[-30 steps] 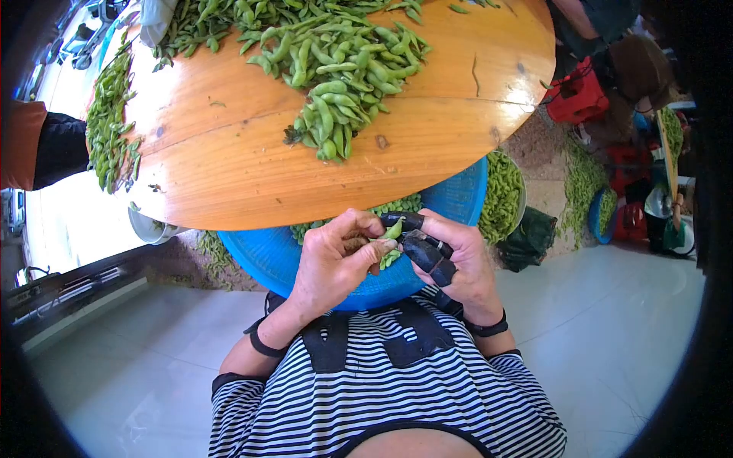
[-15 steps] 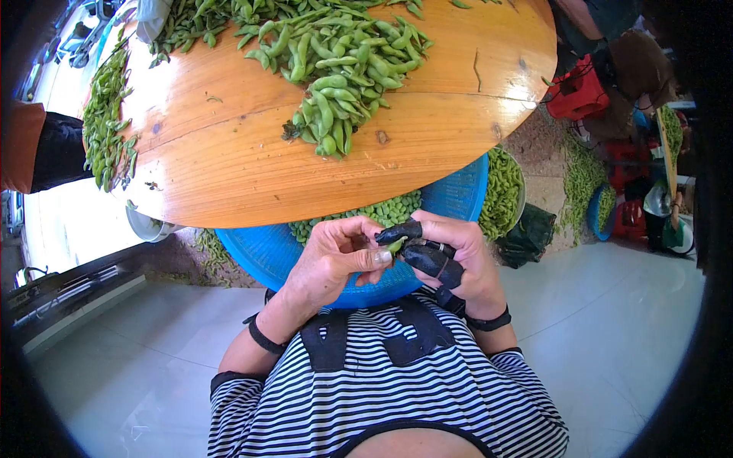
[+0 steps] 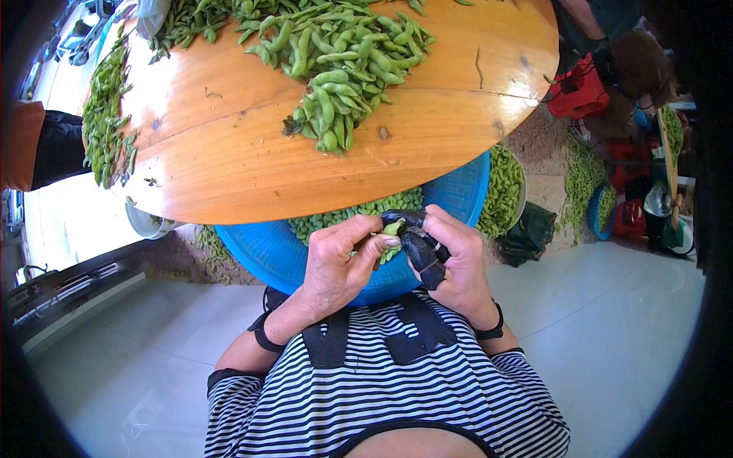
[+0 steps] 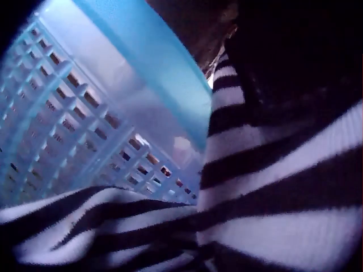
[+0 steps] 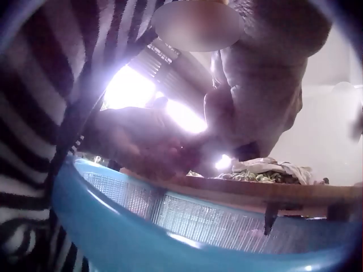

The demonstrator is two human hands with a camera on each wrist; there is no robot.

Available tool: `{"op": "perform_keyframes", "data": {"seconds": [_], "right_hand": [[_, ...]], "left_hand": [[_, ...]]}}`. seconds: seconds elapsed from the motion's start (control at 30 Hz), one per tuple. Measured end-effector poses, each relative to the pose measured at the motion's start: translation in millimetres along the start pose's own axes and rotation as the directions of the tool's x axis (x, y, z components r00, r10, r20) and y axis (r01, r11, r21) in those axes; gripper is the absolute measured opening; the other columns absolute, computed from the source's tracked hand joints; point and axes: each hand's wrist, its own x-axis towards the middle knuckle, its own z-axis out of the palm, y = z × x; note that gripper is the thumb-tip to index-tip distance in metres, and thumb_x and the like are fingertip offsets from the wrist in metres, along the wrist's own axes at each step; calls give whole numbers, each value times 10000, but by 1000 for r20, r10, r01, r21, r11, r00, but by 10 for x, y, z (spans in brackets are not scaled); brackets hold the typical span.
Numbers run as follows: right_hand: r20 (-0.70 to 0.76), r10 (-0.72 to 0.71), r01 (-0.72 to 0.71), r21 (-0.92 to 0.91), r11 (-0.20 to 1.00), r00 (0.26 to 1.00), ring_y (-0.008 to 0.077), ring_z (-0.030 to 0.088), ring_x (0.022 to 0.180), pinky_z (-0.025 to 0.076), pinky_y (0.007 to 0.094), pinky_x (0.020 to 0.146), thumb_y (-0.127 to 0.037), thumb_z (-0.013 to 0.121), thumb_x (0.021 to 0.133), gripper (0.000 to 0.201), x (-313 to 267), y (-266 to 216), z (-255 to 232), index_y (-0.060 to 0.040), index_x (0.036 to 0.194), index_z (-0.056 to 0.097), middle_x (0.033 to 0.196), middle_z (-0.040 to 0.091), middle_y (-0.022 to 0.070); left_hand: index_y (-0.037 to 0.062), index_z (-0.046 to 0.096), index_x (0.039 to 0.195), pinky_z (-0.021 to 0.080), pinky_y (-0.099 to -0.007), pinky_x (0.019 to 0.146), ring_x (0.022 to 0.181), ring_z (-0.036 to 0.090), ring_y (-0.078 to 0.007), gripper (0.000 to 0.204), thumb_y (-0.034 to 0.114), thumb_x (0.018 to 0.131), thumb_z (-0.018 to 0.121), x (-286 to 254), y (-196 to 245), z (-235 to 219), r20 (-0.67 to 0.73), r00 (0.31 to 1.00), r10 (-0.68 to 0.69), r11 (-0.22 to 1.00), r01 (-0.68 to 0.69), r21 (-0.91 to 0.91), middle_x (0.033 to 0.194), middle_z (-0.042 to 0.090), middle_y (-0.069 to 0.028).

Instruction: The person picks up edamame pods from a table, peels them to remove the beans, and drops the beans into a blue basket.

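Note:
Over a blue basket [image 3: 259,256], both hands meet at a green soybean pod [image 3: 392,228]. My left hand [image 3: 334,263] pinches it between thumb and forefinger. From the other side my right hand [image 3: 460,263], with black coverings on its thumb and a finger, grips the pod, whose far end those coverings hide. Shelled green beans [image 3: 336,220] lie in the basket below the hands. The right wrist view has the right hand [image 5: 255,85] dark above the basket rim [image 5: 187,246]; the left wrist view holds only the basket wall [image 4: 74,96] and striped shirt [image 4: 272,187].
A wooden table [image 3: 252,164] overhangs the basket's far side, with a heap of soybean pods [image 3: 336,84] on it. More pods [image 3: 107,122] line its left edge. To the right stand a bucket of pods [image 3: 502,191], a dark green bag [image 3: 529,235] and a red stool [image 3: 578,90].
The pod has shifted between the fingers, and less of its length shows than a second ago. The right hand's lower black-covered finger has swung downward. Both hands stay over the basket.

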Motion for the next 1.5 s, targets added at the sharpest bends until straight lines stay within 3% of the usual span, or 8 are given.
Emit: {"op": "perform_keyframes", "data": {"seconds": [0.07, 0.17, 0.8, 0.87, 1.0, 1.03, 1.13, 1.5], "right_hand": [[-30, -21, 20, -17, 1000, 999, 270, 485, 627, 378, 339, 555, 35, 646, 713, 164, -14, 34, 24, 28, 855, 565, 723, 425, 116], [-59, -56, 52, -68, 996, 997, 280, 497, 628, 391, 347, 552, 40, 662, 693, 192, -40, 121, 69, 26, 857, 563, 727, 428, 121], [-56, -3, 1, -24, 1000, 998, 255, 523, 639, 401, 320, 560, -20, 701, 664, 233, -21, 58, 2, 6, 864, 585, 741, 471, 110], [-109, 266, -249, 142, 958, 958, 141, 478, 617, 367, 276, 542, -48, 670, 641, 222, -184, 272, -202, -13, 848, 597, 713, 479, 30], [-537, 289, -279, 104, 955, 792, 57, 483, 562, 370, 223, 480, -10, 543, 817, 243, -411, 501, -934, -20, 1022, 671, 725, 584, -32], [-560, 119, -378, -374, 847, 820, 100, 518, 595, 401, 254, 525, 67, 506, 783, 370, -502, 639, -1159, -9, 1113, 655, 720, 607, -8], [-615, 150, -535, -509, 674, 774, 115, 537, 639, 423, 262, 580, 123, 478, 747, 471, -572, 653, -1298, -11, 1170, 633, 713, 591, 11], [-527, 130, -351, -345, 870, 840, 58, 521, 754, 443, 227, 666, 106, 533, 840, 345, -348, 563, -1014, 19, 1157, 639, 803, 624, 21]], "left_hand": [[-2, 649, 880, 387, -234, 423, 503, 551, -62, 146, 97, 970, 591, 39, 33, -25, -12, 995, 96, 993, -95, 76, 619, 605, -33], [-14, 565, 914, 459, -243, 482, 552, 585, -104, 280, 206, 1044, 450, 99, 110, -157, 299, 895, -332, 913, 384, -134, 644, 607, -55], [13, 557, 1011, 437, -251, 629, 688, 536, -104, 181, 42, 880, 434, 45, -128, -57, 331, 895, -299, 753, 434, -495, 830, 618, -61], [-12, 599, 1047, 506, -289, 734, 825, 648, -158, 233, 63, 876, 461, 24, 35, -147, 389, 907, -161, 966, 225, -126, 949, 695, -108], [-3, 648, 1084, 521, -329, 845, 892, 668, -205, 223, 11, 900, 524, 79, 313, -657, 401, 913, -70, 997, 53, 53, 877, 714, -105], [-6, 655, 1045, 529, -331, 766, 846, 678, -245, 207, -1, 857, 569, 129, 319, -748, 194, 981, -3, 970, -44, 238, 891, 701, -122], [9, 667, 1019, 521, -368, 682, 771, 654, -314, 206, 14, 814, 647, 487, 370, -1025, -160, 981, 112, 826, -3, 563, 855, 639, -150], [-22, 656, 931, 513, -334, 658, 744, 650, -205, 91, 9, 848, 633, 697, 104, -1335, -134, 950, 282, 655, -88, 751, 865, 653, -103]]}}
